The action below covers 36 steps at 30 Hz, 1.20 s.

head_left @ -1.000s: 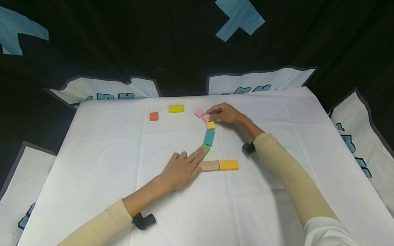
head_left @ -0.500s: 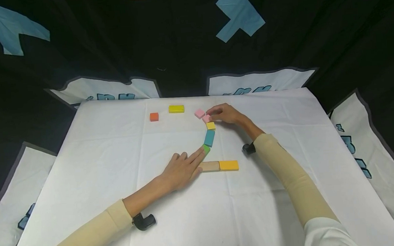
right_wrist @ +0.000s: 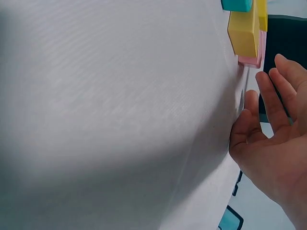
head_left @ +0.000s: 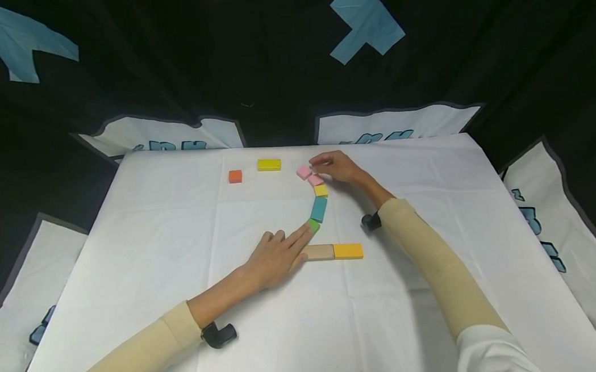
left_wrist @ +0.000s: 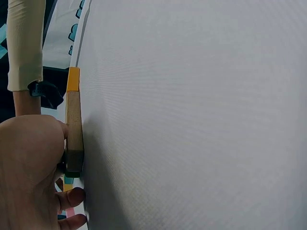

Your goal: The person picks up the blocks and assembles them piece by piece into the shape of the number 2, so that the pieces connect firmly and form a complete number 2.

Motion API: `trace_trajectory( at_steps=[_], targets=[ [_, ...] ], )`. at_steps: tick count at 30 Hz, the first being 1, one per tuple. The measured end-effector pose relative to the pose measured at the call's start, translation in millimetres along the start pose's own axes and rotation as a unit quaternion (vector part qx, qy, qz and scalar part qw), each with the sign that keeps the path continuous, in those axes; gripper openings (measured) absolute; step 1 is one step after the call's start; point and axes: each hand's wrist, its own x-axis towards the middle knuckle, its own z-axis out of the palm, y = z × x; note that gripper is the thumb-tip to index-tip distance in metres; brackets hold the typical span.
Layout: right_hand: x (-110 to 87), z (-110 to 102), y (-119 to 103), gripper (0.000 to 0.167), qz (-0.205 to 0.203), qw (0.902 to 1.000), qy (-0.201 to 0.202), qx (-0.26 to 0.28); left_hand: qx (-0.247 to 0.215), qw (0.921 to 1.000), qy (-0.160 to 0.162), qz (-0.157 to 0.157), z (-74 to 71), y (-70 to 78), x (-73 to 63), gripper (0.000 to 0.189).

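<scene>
Flat wooden blocks form a curved row on the white table: green [head_left: 314, 226], teal [head_left: 319, 210], small yellow [head_left: 321, 191], then two pink blocks, the nearer [head_left: 316, 180] and the farther [head_left: 304, 172]. With fingers stretched out, my left hand [head_left: 273, 260] touches the green block. Its thumb lies at the end of a plain wood block [head_left: 320, 252], which meets an amber block [head_left: 348, 251] end to end. My right hand [head_left: 339, 167] is just right of the pink blocks, fingers loosely bent and holding nothing. In the right wrist view, a gap shows between its fingertips and the pink block [right_wrist: 250, 61].
Farther back on the white tablecloth [head_left: 163, 240] lie an orange block [head_left: 235, 177] and a longer yellow block [head_left: 269, 165], left of the curve. A black curtain [head_left: 270, 62] with blue patches hangs behind the table's far edge.
My right hand has let go of the nearer pink block and drawn slightly back, toward the far edge. The left hand keeps its place on the green block, and the row stands as before.
</scene>
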Motion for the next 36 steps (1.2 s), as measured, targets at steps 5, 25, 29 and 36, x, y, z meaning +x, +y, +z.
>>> trace_trajectory(
  at_steps=[5, 25, 29, 36],
  targets=[
    [4.6, 2.1, -4.1, 0.036, 0.010, 0.9999, -0.002, 0.004, 0.001, 1.0000, 0.004, 0.001, 0.0, 0.0, 0.4, 0.060],
    [13.3, 16.0, -16.0, 0.040, 0.072, 0.9973, 0.000, -0.013, -0.001, 1.0000, 0.009, -0.001, 1.5, -1.0, -0.1, 0.059],
    [12.9, 16.5, -17.7, 0.037, 0.079, 0.9968, 0.003, -0.012, -0.004, 1.0000, 0.006, -0.003, 1.9, -1.0, -0.1, 0.060],
    [12.7, 16.0, -16.2, 0.037, 0.077, 0.9970, 0.005, -0.013, 0.000, 1.0000, 0.003, -0.006, 2.5, -0.4, 0.4, 0.060]
  ],
)
